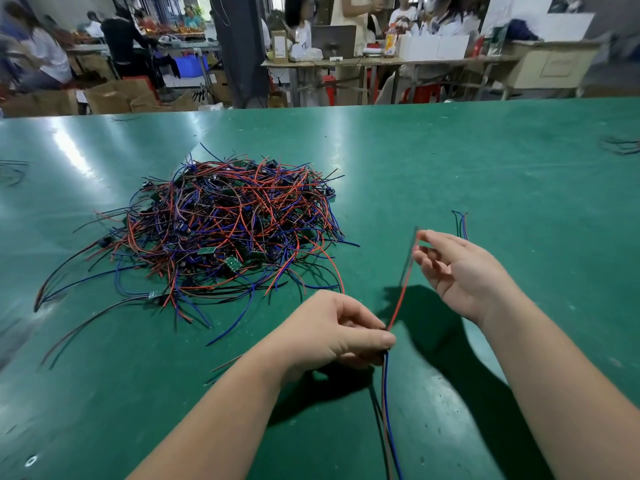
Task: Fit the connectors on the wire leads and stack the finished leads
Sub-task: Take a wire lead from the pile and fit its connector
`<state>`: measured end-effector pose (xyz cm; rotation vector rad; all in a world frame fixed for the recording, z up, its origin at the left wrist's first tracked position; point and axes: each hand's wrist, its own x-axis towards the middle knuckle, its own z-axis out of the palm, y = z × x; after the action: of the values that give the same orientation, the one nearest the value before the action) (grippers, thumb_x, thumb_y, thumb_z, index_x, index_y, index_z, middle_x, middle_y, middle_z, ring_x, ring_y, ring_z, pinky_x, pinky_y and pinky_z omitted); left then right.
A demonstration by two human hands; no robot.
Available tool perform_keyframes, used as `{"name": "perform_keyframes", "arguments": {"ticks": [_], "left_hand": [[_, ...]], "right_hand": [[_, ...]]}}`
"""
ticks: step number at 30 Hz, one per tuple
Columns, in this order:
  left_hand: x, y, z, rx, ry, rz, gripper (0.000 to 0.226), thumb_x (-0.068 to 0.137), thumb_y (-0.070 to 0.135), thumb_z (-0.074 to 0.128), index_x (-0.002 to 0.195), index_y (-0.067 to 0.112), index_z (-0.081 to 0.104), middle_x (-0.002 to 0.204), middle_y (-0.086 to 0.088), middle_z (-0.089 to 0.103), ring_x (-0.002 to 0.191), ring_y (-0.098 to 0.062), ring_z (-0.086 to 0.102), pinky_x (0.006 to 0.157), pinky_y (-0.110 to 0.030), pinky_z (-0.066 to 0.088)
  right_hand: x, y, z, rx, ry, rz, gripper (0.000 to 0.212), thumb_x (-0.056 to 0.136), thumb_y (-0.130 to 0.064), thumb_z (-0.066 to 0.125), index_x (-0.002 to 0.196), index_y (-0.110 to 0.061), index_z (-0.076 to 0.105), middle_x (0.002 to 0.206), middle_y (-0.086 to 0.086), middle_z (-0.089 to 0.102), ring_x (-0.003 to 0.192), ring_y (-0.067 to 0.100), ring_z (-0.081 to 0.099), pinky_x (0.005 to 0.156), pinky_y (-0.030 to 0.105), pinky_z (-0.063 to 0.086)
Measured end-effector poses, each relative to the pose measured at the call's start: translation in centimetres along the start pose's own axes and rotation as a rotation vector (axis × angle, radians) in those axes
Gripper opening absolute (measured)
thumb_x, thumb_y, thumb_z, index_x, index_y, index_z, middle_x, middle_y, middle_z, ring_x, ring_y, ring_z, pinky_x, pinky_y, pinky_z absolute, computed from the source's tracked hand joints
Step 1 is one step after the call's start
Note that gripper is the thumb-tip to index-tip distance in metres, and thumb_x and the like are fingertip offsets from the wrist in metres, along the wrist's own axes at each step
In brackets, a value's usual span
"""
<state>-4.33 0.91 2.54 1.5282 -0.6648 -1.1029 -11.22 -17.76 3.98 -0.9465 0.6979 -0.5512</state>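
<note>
A big tangled heap of red, blue and black wire leads [228, 230] with small green boards lies on the green table [485, 161], left of centre. My left hand [332, 330] pinches a bundle of leads in front of me; a blue wire [389, 420] and a dark one hang down from it. A red wire [398, 303] runs up from that pinch to my right hand [457, 271], whose fingertips hold its blurred upper end. Beyond my right hand lie a few blue, black and red leads [460, 225] together.
Loose dark wires [621, 145] lie at the table's far right edge and some more wires [14, 169] at the far left. Behind the table stand workbenches, cardboard boxes [117, 95] and several people at work.
</note>
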Motion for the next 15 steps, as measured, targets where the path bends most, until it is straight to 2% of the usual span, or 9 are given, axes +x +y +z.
{"name": "perform_keyframes", "arguments": {"ticks": [2, 3, 6, 8, 10, 12, 14, 15], "left_hand": [[0.4, -0.1, 0.1, -0.059, 0.125, 0.045, 0.008, 0.079, 0.009, 0.075, 0.08, 0.008, 0.067, 0.066, -0.005, 0.071, 0.059, -0.012, 0.068, 0.054, -0.02, 0.053], [0.7, -0.2, 0.1, -0.104, 0.182, 0.064, 0.007, 0.079, 0.009, 0.074, 0.08, 0.007, 0.067, 0.065, -0.003, 0.07, 0.059, -0.011, 0.068, 0.053, -0.019, 0.053], [1.1, -0.2, -0.2, -0.219, 0.286, 0.108, 0.008, 0.082, 0.014, 0.07, 0.081, 0.007, 0.066, 0.065, -0.003, 0.07, 0.057, -0.01, 0.068, 0.051, -0.018, 0.053], [1.2, -0.2, -0.5, -0.239, 0.297, 0.123, 0.012, 0.087, 0.017, 0.065, 0.079, 0.008, 0.067, 0.065, -0.003, 0.07, 0.057, -0.011, 0.067, 0.051, -0.019, 0.054], [1.3, -0.3, -0.6, -0.234, 0.294, 0.113, 0.02, 0.092, 0.021, 0.06, 0.077, 0.01, 0.067, 0.067, -0.002, 0.07, 0.057, -0.012, 0.067, 0.05, -0.019, 0.053], [1.4, -0.1, -0.6, -0.224, 0.307, 0.087, 0.019, 0.095, 0.02, 0.057, 0.082, 0.01, 0.067, 0.07, -0.003, 0.071, 0.054, -0.012, 0.066, 0.045, -0.018, 0.05], [1.5, -0.1, -0.7, -0.155, 0.38, 0.113, 0.013, 0.094, 0.017, 0.059, 0.087, 0.008, 0.067, 0.069, -0.002, 0.072, 0.044, -0.01, 0.06, 0.039, -0.017, 0.044], [1.5, -0.3, -0.8, -0.069, 0.449, 0.156, 0.01, 0.092, 0.015, 0.061, 0.088, 0.009, 0.067, 0.067, -0.001, 0.071, 0.041, -0.008, 0.056, 0.037, -0.016, 0.041]], "right_hand": [[-0.4, 0.5, 0.4, -0.071, -0.025, -0.039, 0.006, 0.092, -0.01, 0.058, 0.087, -0.008, 0.055, 0.075, 0.011, 0.056, 0.054, 0.015, 0.063, 0.049, 0.016, 0.051], [-0.7, 0.7, 0.7, -0.142, -0.096, -0.059, 0.008, 0.09, -0.01, 0.06, 0.087, -0.009, 0.053, 0.076, 0.011, 0.055, 0.055, 0.017, 0.062, 0.05, 0.018, 0.051], [-2.1, 1.4, 1.3, -0.592, -0.428, -0.205, 0.015, 0.075, -0.011, 0.076, 0.084, -0.013, 0.064, 0.077, 0.005, 0.064, 0.063, 0.014, 0.061, 0.059, 0.022, 0.051], [-2.8, 1.9, 1.7, -0.851, -0.528, -0.312, 0.019, 0.069, -0.012, 0.083, 0.081, -0.015, 0.07, 0.072, -0.002, 0.069, 0.066, 0.013, 0.059, 0.063, 0.029, 0.049], [-2.8, 2.3, 1.9, -0.95, -0.483, -0.394, 0.015, 0.069, -0.009, 0.081, 0.078, -0.016, 0.071, 0.071, -0.001, 0.072, 0.065, 0.014, 0.06, 0.067, 0.037, 0.051], [-2.2, 2.5, 1.8, -0.943, -0.385, -0.441, 0.015, 0.072, -0.004, 0.076, 0.074, -0.018, 0.072, 0.073, 0.002, 0.074, 0.067, 0.014, 0.064, 0.072, 0.039, 0.054], [-1.2, 2.1, 1.1, -0.894, -0.202, -0.489, 0.021, 0.073, -0.003, 0.074, 0.069, -0.024, 0.071, 0.072, 0.001, 0.073, 0.064, 0.009, 0.064, 0.07, 0.03, 0.053], [-0.4, 1.7, 0.4, -0.903, -0.075, -0.545, 0.022, 0.073, -0.006, 0.074, 0.068, -0.026, 0.069, 0.07, -0.001, 0.072, 0.061, 0.006, 0.063, 0.068, 0.021, 0.051]]}}
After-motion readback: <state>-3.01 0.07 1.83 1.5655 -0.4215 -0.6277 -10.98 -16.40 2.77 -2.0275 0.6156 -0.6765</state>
